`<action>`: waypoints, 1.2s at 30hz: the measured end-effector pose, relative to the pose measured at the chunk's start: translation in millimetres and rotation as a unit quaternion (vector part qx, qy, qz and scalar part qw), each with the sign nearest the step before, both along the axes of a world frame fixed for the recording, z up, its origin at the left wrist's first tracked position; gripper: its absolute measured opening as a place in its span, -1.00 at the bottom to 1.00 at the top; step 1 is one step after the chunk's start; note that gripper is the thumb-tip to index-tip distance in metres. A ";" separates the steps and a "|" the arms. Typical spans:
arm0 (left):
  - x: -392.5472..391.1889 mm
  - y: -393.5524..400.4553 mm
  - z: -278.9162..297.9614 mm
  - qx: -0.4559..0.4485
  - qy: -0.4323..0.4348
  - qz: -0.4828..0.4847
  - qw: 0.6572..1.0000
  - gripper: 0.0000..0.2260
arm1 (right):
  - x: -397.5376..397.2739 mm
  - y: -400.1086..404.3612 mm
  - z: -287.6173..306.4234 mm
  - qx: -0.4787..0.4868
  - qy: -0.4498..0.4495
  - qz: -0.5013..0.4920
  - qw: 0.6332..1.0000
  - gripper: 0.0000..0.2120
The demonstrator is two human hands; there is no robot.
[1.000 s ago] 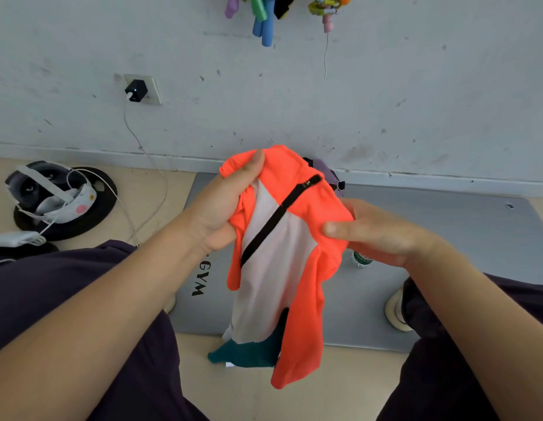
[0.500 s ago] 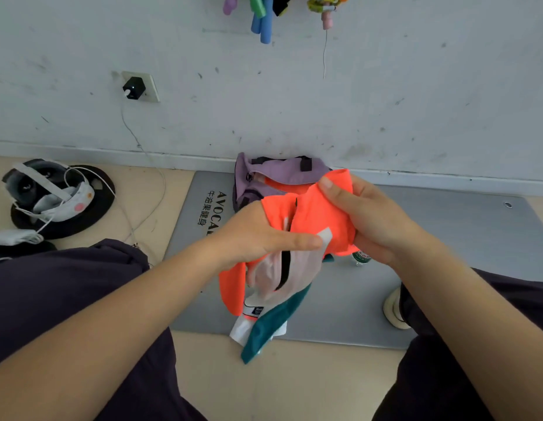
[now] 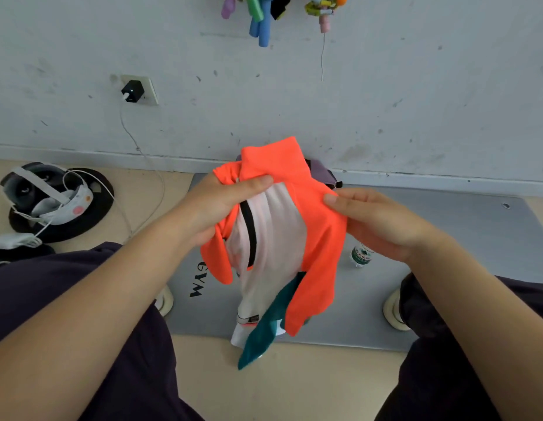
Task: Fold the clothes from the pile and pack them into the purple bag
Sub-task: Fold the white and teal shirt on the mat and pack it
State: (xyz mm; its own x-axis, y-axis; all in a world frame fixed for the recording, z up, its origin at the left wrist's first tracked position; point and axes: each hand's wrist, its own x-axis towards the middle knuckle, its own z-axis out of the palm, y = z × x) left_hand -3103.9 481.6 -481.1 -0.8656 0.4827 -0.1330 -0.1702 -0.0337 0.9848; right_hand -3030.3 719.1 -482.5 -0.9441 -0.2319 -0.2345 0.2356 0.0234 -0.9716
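An orange, white and teal zip top hangs in the air in front of me, its black zipper running down the white front. My left hand pinches the collar and left shoulder, thumb across the front. My right hand grips the orange right shoulder. The sleeves and teal hem dangle loosely. Only a corner of the purple bag shows behind the top, by the wall.
A grey gym mat lies on the floor under the garment, with a small green-labelled bottle on it. A headset on a black round base sits at left, cabled to a wall charger. My dark-trousered knees flank the mat.
The top was bunched lower between my hands, with the purple bag showing behind. Now it is raised and spread wider, hanging open and covering most of the bag.
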 end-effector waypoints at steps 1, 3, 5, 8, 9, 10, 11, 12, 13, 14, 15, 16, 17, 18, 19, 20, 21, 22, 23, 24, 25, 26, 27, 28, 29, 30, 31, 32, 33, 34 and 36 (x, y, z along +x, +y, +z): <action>2.3 1.7 -0.4 -0.003 0.000 -0.002 1.000 -0.74 | 0.3 -2.2 0.1 -0.023 -0.007 0.007 1.000 -0.51; 8.5 6.6 -2.0 -0.001 0.007 -0.019 1.000 -0.72 | 0.9 -8.3 -3.0 0.000 -0.013 0.029 1.000 -0.55; 14.7 10.9 -3.5 0.007 0.015 -0.037 0.999 -0.72 | 2.6 -16.4 -7.9 0.049 -0.005 0.039 0.998 -0.76; 17.0 12.3 -6.5 0.017 0.018 -0.030 0.999 -0.73 | 1.1 -21.4 -11.8 0.083 0.023 -0.023 0.996 -0.79; 15.7 11.0 -6.9 0.012 0.017 -0.022 1.000 -0.73 | -0.8 -19.6 -11.8 0.085 0.037 -0.053 0.994 -0.76; 13.3 8.7 -7.4 0.004 0.016 -0.014 1.000 -0.73 | -2.6 -16.6 -11.3 0.076 0.048 -0.080 0.993 -0.73; 10.3 4.9 -7.2 -0.009 0.014 -0.008 1.000 -0.74 | -4.2 -12.3 -10.5 0.057 0.057 -0.104 0.991 -0.72; 6.9 -0.3 -6.8 -0.026 0.016 -0.007 0.999 -0.75 | -5.8 -6.8 -9.9 0.036 0.064 -0.127 0.989 -0.71; 2.8 -6.6 -6.5 -0.051 0.021 -0.013 0.998 -0.75 | -8.0 -1.1 -8.9 0.020 0.068 -0.146 0.987 -0.72; -1.9 -13.2 -6.6 -0.084 0.027 -0.019 0.996 -0.72 | -9.8 5.3 -8.4 0.017 0.072 -0.165 0.984 -0.74; -7.2 -20.8 -7.6 -0.127 0.031 -0.020 0.991 -0.64 | -11.2 12.1 -8.7 0.026 0.075 -0.183 0.980 -0.76; -12.5 -27.9 -9.7 -0.174 0.039 -0.014 0.984 -0.56 | -12.3 19.5 -9.8 0.047 0.079 -0.202 0.975 -0.76; -17.8 -34.9 -12.8 -0.215 0.050 -0.005 0.975 -0.54 | -13.2 27.8 -11.5 0.076 0.085 -0.219 0.969 -0.75; -22.6 -41.2 -17.2 -0.246 0.063 0.005 0.967 -0.59 | -13.7 36.5 -13.1 0.112 0.092 -0.232 0.962 -0.74; -26.6 -46.7 -22.3 -0.269 0.076 0.015 0.960 -0.69 | -13.7 44.3 -14.3 0.150 0.097 -0.237 0.955 -0.72; -29.0 -50.7 -27.7 -0.281 0.089 0.028 0.955 -0.79 | -13.1 51.1 -15.6 0.186 0.100 -0.236 0.949 -0.70; -30.5 -53.5 -33.2 -0.281 0.099 0.043 0.954 -0.85 | -12.4 56.8 -17.1 0.222 0.102 -0.230 0.942 -0.68; -31.0 -54.8 -38.8 -0.273 0.108 0.061 0.954 -0.88 | -11.2 60.8 -18.8 0.262 0.106 -0.222 0.933 -0.65; -31.2 -55.7 -43.8 -0.263 0.118 0.080 0.954 -0.88 | -9.8 63.6 -20.6 0.302 0.109 -0.212 0.923 -0.62; -30.9 -56.0 -47.5 -0.255 0.131 0.095 0.953 -0.86 | -8.2 65.8 -22.6 0.336 0.110 -0.202 0.913 -0.59; -30.7 -56.8 -50.9 -0.251 0.143 0.103 0.952 -0.85 | -6.2 67.3 -25.0 0.358 0.106 -0.192 0.908 -0.57; -30.2 -57.9 -53.5 -0.247 0.147 0.103 0.952 -0.83 | -4.0 68.3 -26.4 0.364 0.099 -0.181 0.908 -0.57; -29.2 -58.9 -55.2 -0.236 0.140 0.102 0.956 -0.80 | -1.6 67.8 -27.2 0.358 0.092 -0.175 0.913 -0.59; -27.9 -58.9 -55.9 -0.222 0.129 0.100 0.961 -0.77 | 0.3 66.0 -27.1 0.340 0.086 -0.175 0.920 -0.60; -26.3 -57.5 -56.2 -0.218 0.124 0.101 0.963 -0.75 | 1.7 62.9 -26.6 0.316 0.079 -0.178 0.928 -0.61; -24.1 -54.9 -55.1 -0.225 0.128 0.102 0.960 -0.74 | 2.5 58.7 -25.0 0.284 0.072 -0.182 0.939 -0.60; -22.4 -51.7 -52.1 -0.240 0.139 0.100 0.956 -0.72 | 3.3 54.1 -22.3 0.246 0.058 -0.186 0.950 -0.59; -20.4 -49.1 -46.0 -0.260 0.147 0.087 0.950 -0.69 | 4.7 49.8 -17.5 0.208 0.038 -0.181 0.960 -0.59; -18.3 -48.4 -36.5 -0.278 0.147 0.057 0.948 -0.60 | 6.7 47.3 -10.5 0.182 0.016 -0.164 0.970 -0.60; -15.7 -49.5 -23.6 -0.296 0.133 0.006 0.946 -0.44 | 10.1 46.5 -0.4 0.181 -0.007 -0.127 0.975 -0.60; -9.4 -57.6 7.1 -0.375 0.109 -0.140 0.910 -0.19 | 21.2 47.8 28.3 0.261 -0.047 0.003 0.964 -0.57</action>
State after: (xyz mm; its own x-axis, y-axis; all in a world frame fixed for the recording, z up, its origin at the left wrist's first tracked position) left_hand -3113.3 423.9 -474.0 -0.7678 0.5323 -0.3565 0.1327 0.6765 0.7244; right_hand -3009.1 766.9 -454.3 -0.9121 -0.0657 -0.4047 0.3195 0.5049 -0.8019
